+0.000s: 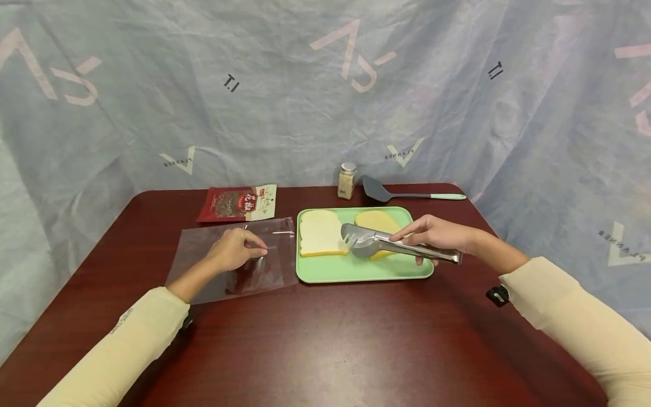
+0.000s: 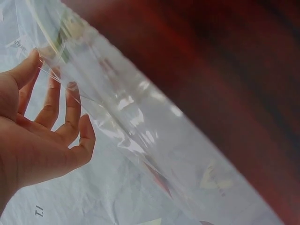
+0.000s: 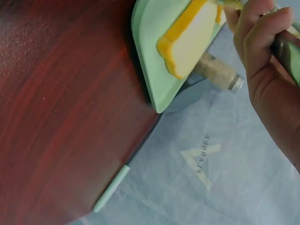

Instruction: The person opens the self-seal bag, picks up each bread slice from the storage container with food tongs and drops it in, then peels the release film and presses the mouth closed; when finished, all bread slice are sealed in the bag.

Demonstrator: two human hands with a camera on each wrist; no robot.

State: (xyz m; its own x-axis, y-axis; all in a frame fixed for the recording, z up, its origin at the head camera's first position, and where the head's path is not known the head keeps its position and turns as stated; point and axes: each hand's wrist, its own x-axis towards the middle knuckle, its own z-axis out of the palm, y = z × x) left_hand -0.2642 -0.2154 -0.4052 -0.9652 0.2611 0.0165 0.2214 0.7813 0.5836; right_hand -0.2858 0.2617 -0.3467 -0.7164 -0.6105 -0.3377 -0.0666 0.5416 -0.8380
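My left hand (image 1: 235,250) pinches a clear plastic bag (image 1: 277,265) between thumb and forefinger; the bag lies left of the green tray (image 1: 325,272). In the left wrist view the bag's film (image 2: 140,122) stretches away from the fingertips, and the other fingers are loosely bent. With my right hand (image 1: 441,234) I grip metal tongs (image 1: 373,240) over the tray's right half. The tong heads hang over the gap between two bread slices. One slice (image 1: 320,230) lies at the tray's left; the other slice (image 1: 378,219) is partly hidden behind the tongs.
Behind the bag lies a red spice packet (image 1: 231,204). A glass seasoning jar (image 1: 347,181) stands behind the tray, with a grey spatula (image 1: 376,189) to its right, its handle pointing right. A grey cloth backdrop (image 1: 285,113) hangs behind the dark red table (image 1: 325,339).
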